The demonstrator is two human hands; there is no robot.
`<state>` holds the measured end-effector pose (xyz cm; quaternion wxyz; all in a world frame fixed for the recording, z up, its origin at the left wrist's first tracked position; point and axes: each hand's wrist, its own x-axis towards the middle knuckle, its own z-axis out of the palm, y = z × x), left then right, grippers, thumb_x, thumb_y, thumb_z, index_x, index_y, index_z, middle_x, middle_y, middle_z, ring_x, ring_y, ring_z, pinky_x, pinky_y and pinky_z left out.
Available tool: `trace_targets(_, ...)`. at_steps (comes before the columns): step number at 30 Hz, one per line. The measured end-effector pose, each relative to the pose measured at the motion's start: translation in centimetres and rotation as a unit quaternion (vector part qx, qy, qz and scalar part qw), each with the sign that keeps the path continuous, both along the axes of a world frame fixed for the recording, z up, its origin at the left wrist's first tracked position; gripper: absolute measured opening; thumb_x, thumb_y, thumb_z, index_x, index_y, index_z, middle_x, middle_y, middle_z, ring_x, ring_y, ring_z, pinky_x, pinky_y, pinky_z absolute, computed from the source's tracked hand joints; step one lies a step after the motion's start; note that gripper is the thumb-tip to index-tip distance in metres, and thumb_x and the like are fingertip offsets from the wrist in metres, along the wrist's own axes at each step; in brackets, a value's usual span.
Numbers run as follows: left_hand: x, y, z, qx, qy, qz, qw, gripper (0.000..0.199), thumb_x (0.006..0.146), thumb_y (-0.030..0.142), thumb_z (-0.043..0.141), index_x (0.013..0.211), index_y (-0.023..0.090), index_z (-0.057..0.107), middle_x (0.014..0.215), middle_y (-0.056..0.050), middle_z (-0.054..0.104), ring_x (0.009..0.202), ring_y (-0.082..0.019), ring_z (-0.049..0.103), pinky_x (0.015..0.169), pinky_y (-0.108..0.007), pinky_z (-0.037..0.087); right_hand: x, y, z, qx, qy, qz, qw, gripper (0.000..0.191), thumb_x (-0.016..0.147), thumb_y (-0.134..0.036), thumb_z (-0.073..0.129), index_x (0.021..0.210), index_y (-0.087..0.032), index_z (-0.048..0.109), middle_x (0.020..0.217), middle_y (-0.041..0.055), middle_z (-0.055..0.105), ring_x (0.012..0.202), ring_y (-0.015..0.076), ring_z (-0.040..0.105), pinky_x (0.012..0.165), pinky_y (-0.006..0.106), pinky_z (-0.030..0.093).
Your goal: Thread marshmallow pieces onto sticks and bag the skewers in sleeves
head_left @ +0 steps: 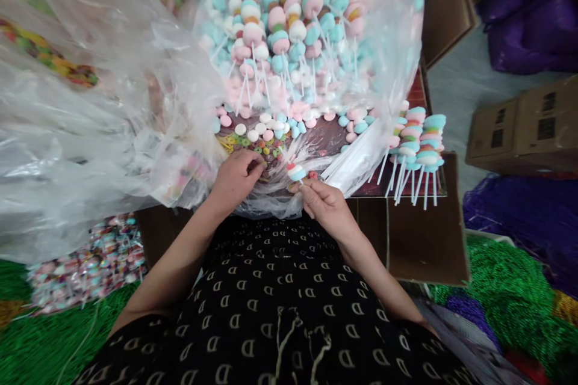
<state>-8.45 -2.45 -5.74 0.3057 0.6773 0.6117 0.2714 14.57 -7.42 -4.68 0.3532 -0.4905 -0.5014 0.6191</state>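
My right hand pinches a short marshmallow skewer upright, fingers closed low on its stick. Blue and white pieces are threaded on it, with a bit of red at the top. Left of it, my left hand has its fingers curled together over the small gummy rings; whatever is between the fingertips is too small to make out. Loose white, pink and blue marshmallows lie just beyond both hands. White sticks lie in a bundle to the right of the skewer.
Threaded skewers are heaped in a clear plastic bag at the back. More skewers lie at the table's right edge. Large plastic bags crowd the left. Cardboard boxes stand at right, above green shredded filler.
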Motion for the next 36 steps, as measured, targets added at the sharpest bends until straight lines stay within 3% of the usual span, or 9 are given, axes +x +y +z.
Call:
trace_targets(2, 0.2, 0.1, 0.0, -0.033, -0.157, 0.059, 0.985, 0.010, 0.089, 0.029, 0.073, 0.092, 0.020, 0.071, 0.088, -0.001, 0.072, 0.084, -0.018, 0.066, 0.084, -0.032, 0.054, -0.2, -0.1, -0.2, -0.002, -0.004, 0.024, 1.000, 0.044, 0.101, -0.061, 0.062, 0.097, -0.018, 0.073, 0.052, -0.0095, 0.042, 0.045, 0.0094, 0.037, 0.050, 0.024, 0.031)
trace_targets(5, 0.8, 0.3, -0.2, -0.098, -0.370, 0.122, 0.916, 0.020, 0.079, 0.032, 0.080, 0.089, 0.021, 0.067, 0.077, 0.003, 0.068, 0.073, -0.015, 0.065, 0.071, -0.028, 0.055, -0.5, -0.2, -0.4, 0.012, -0.018, 0.045, 0.999, 0.041, 0.102, -0.056, 0.061, 0.097, -0.018, 0.074, 0.053, -0.0083, 0.044, 0.047, 0.0099, 0.040, 0.051, 0.024, 0.033)
trace_targets(8, 1.5, 0.5, -0.2, -0.134, -0.460, 0.129, 0.868, 0.025, 0.074, 0.029, 0.084, 0.088, 0.022, 0.065, 0.072, 0.004, 0.067, 0.068, -0.013, 0.066, 0.064, -0.027, 0.057, -0.6, -0.3, -0.5, 0.037, -0.044, 0.038, 0.998, 0.039, 0.103, -0.051, 0.059, 0.095, -0.018, 0.076, 0.055, -0.0059, 0.048, 0.052, 0.0118, 0.046, 0.055, 0.025, 0.037)
trace_targets(11, 2.2, 0.4, -0.3, -0.122, -0.477, 0.133, 0.860, 0.026, 0.073, 0.027, 0.086, 0.086, 0.021, 0.064, 0.073, 0.004, 0.069, 0.065, -0.012, 0.067, 0.063, -0.025, 0.057, -0.6, -0.4, -0.4, 0.047, -0.060, 0.039, 0.996, 0.037, 0.103, -0.047, 0.057, 0.097, -0.018, 0.078, 0.059, -0.0037, 0.053, 0.057, 0.0130, 0.050, 0.058, 0.025, 0.040)
trace_targets(16, 2.9, 0.3, -0.9, -0.094, -0.467, 0.142, 0.868, 0.026, 0.077, 0.030, 0.085, 0.088, 0.021, 0.063, 0.071, 0.005, 0.068, 0.061, -0.010, 0.063, 0.060, -0.023, 0.055, -0.6, -0.5, -0.3, 0.039, -0.075, 0.041, 0.996, 0.038, 0.104, -0.046, 0.055, 0.097, -0.017, 0.078, 0.059, -0.0039, 0.053, 0.057, 0.0131, 0.050, 0.059, 0.025, 0.041)
trace_targets(19, 3.0, 0.1, -1.2, -0.069, -0.433, 0.135, 0.888, 0.022, 0.080, 0.030, 0.082, 0.089, 0.021, 0.065, 0.072, 0.005, 0.068, 0.064, -0.011, 0.063, 0.063, -0.024, 0.055, -0.7, -0.5, -0.4, 0.036, -0.080, 0.038, 0.995, 0.038, 0.103, -0.047, 0.055, 0.095, -0.017, 0.077, 0.056, -0.0054, 0.049, 0.054, 0.0129, 0.048, 0.057, 0.025, 0.039)
trace_targets(24, 2.3, -0.3, -1.0, 0.059, -0.279, 0.097, 0.954, 0.012, 0.085, 0.029, 0.078, 0.091, 0.021, 0.072, 0.090, 0.001, 0.076, 0.080, -0.013, 0.070, 0.076, -0.025, 0.059, -0.8, -0.6, -0.1, -0.007, -0.064, 0.042, 0.997, 0.040, 0.101, -0.051, 0.054, 0.096, -0.017, 0.074, 0.050, -0.0082, 0.044, 0.046, 0.0114, 0.042, 0.052, 0.025, 0.036)
trace_targets(29, 2.1, -0.9, -0.8, 0.168, -0.148, 0.033, 0.974, 0.007, 0.095, 0.027, 0.071, 0.094, 0.021, 0.074, 0.090, -0.001, 0.079, 0.081, -0.014, 0.073, 0.078, -0.026, 0.059, -1.2, -0.5, 0.5, -0.019, -0.047, 0.033, 0.998, 0.043, 0.100, -0.056, 0.054, 0.094, -0.017, 0.073, 0.049, -0.0087, 0.043, 0.044, 0.0117, 0.041, 0.050, 0.025, 0.035)
trace_targets(36, 2.6, -1.3, -0.1, 0.103, -0.168, -0.067, 0.978, 0.016, 0.102, 0.030, 0.062, 0.099, 0.020, 0.074, 0.087, -0.001, 0.078, 0.078, -0.015, 0.071, 0.074, -0.026, 0.057, -1.5, 0.2, 0.2, 0.007, -0.055, 0.005, 0.998, 0.047, 0.100, -0.062, 0.055, 0.091, -0.018, 0.070, 0.050, -0.0081, 0.046, 0.046, 0.0114, 0.043, 0.053, 0.026, 0.039)
